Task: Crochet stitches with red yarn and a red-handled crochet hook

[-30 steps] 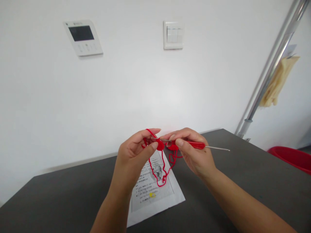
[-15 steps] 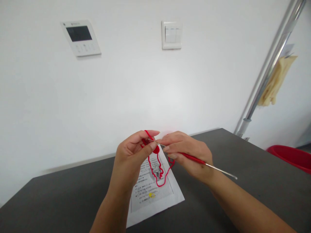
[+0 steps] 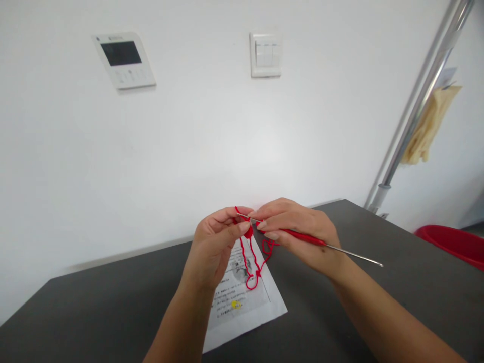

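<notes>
My left hand (image 3: pixel 214 247) pinches a small piece of red crochet work (image 3: pixel 248 232) between thumb and fingers, with a strand looped over the index finger. My right hand (image 3: pixel 298 229) is closed around the red grip of a crochet hook (image 3: pixel 308 239). The hook's metal tip reaches to the yarn at my left fingertips, and its other metal end sticks out past my right hand. Loose red yarn (image 3: pixel 247 267) hangs down from the work in a loop over a printed sheet (image 3: pixel 260 312). Exactly which stitch the tip sits in is too small to tell.
The sheet lies on a dark grey table (image 3: pixel 106 307) against a white wall. On the wall are a panel with a screen (image 3: pixel 124 60) and a light switch (image 3: pixel 265 54). At right stand a metal pole (image 3: pixel 419 103), a hanging yellowish glove (image 3: pixel 431 126) and a red tub (image 3: pixel 449 244).
Both hands have shifted slightly right, the left one more. The hook lies at a flatter angle, with its rear end further right. The hanging yarn loop has become narrower.
</notes>
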`<state>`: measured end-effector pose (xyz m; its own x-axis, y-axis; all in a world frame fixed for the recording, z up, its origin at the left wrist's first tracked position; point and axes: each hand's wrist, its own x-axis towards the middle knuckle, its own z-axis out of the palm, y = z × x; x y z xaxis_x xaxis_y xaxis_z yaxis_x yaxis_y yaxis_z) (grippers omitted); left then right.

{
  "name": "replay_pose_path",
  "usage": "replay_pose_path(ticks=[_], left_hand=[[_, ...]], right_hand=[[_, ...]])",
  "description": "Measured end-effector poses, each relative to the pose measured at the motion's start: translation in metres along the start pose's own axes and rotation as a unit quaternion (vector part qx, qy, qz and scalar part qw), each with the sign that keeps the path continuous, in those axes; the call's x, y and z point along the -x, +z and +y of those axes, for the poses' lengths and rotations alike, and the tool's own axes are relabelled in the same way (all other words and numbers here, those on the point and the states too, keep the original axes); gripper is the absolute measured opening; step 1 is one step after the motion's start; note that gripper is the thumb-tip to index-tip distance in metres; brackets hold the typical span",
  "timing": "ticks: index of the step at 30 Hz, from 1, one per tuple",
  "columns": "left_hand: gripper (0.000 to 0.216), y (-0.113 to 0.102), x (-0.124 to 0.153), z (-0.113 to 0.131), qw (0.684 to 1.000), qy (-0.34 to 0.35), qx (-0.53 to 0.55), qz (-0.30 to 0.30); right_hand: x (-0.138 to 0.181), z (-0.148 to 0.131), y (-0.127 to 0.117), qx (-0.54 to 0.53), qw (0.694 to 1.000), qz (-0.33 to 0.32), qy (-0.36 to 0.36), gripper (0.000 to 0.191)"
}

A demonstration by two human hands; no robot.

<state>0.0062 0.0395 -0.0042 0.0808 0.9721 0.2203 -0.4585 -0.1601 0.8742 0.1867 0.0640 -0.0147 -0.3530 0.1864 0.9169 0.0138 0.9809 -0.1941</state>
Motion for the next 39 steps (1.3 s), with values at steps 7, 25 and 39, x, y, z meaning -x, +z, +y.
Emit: replay_pose_path(ticks=[7, 25, 39], left_hand=[[0.02, -0.008, -0.004, 0.005, 0.991, 0.067, -0.072, 0.09], [0.022, -0.012, -0.006, 0.001, 0.995, 0.014, -0.086, 0.044], [0.021, -0.027, -0.017, 0.0, 0.97, 0.069, -0.211, 0.095]], right_hand=[[0.002, 0.0, 0.001, 0.007, 0.999, -0.029, 0.038, 0.016], [0.009, 0.011, 0.011, 0.124, 0.989, 0.008, -0.078, 0.014], [0.006, 0.007, 0.012, 0.086, 0.994, -0.04, 0.045, 0.012]])
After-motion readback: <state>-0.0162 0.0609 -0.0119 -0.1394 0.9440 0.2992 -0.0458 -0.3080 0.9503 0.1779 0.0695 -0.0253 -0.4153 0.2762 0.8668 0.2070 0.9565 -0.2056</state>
